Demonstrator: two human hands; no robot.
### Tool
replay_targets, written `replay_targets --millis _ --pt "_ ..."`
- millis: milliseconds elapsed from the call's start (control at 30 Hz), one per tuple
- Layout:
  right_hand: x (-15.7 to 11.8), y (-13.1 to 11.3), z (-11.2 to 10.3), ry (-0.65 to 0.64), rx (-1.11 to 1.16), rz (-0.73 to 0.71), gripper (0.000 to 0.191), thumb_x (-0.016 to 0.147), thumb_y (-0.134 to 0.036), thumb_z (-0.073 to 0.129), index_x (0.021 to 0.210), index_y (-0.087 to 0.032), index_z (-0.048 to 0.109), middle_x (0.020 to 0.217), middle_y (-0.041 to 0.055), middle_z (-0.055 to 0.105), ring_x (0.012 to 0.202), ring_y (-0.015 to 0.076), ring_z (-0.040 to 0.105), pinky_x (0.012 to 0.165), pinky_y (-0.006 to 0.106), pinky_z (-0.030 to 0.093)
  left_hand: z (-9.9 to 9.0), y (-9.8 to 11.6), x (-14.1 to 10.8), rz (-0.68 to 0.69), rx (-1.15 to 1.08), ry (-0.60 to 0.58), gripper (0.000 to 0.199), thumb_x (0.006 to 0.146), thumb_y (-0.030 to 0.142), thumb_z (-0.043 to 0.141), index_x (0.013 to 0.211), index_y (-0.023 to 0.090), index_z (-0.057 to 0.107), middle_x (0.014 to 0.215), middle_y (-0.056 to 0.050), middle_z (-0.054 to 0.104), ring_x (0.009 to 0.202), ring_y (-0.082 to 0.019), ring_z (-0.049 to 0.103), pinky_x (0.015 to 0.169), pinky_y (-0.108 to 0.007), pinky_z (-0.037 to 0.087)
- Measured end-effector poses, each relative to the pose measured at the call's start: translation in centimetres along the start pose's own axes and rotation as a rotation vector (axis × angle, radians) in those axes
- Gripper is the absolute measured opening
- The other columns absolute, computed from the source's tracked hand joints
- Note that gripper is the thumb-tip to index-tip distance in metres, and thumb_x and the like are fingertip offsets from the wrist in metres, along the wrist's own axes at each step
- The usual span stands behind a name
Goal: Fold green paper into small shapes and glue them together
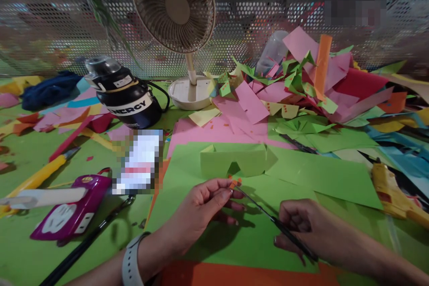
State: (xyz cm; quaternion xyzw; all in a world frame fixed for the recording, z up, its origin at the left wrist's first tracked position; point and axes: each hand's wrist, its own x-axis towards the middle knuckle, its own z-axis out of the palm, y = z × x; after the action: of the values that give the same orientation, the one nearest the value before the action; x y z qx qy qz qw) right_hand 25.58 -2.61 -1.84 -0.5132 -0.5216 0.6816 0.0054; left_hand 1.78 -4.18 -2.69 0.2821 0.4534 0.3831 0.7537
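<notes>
My left hand (214, 199) pinches a small orange paper piece (235, 183) between thumb and fingertips. In my right hand (300, 223) is a thin dark tool (283, 229), perhaps scissors or tweezers, its narrow tip touching or very near the orange piece. Both hands are above green paper sheets (261, 250). Just beyond my left fingertips stands a folded green paper shape (233, 161) with a notch in its lower edge. The exact shape of the orange piece is too small to make out.
A fan (177, 9) and a black bottle (130, 98) stand behind. Colored scraps (251, 103) pile up at the back right. At left lie a phone (142, 161), a purple case (73, 210) and a yellow cutter (40, 174). A yellow glue gun (390, 190) rests at right.
</notes>
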Motion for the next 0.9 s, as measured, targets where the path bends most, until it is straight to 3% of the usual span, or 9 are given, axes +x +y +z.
replay_targets --millis 233,600,900 --pt "0.15 0.05 0.04 0.027 0.035 -0.026 0.036 0.069 -0.033 0.077 0.065 -0.019 0.044 0.05 -0.0097 0.047 0.043 0.0036 0.043 0.04 0.014 0.03 -0.02 0.41 -0.08 -0.099 -0.017 0.043 0.028 0.078 0.035 0.072 0.097 0.015 0.068 0.095 -0.01 0.073 0.077 -0.017 0.068 0.059 -0.024 0.053" --pt "0.09 -0.4 0.06 0.034 0.027 -0.011 0.038 0.068 -0.034 0.078 0.063 -0.019 0.044 0.048 -0.01 0.045 0.042 0.0038 0.043 0.039 0.013 0.031 0.12 0.42 -0.21 -0.065 -0.032 0.049 0.03 0.075 0.035 0.075 0.098 0.017 0.068 0.091 -0.007 0.073 0.076 -0.016 0.068 0.057 -0.023 0.054" --pt "0.04 0.1 -0.27 -0.018 0.013 -0.023 0.037 0.072 -0.04 0.075 0.066 -0.018 0.045 0.052 -0.0085 0.049 0.045 0.0037 0.044 0.042 0.013 0.035 -0.31 0.17 -0.05 -0.022 -0.085 0.037 0.022 0.081 0.03 0.071 0.1 0.018 0.069 0.096 -0.007 0.072 0.078 -0.015 0.068 0.058 -0.021 0.054"
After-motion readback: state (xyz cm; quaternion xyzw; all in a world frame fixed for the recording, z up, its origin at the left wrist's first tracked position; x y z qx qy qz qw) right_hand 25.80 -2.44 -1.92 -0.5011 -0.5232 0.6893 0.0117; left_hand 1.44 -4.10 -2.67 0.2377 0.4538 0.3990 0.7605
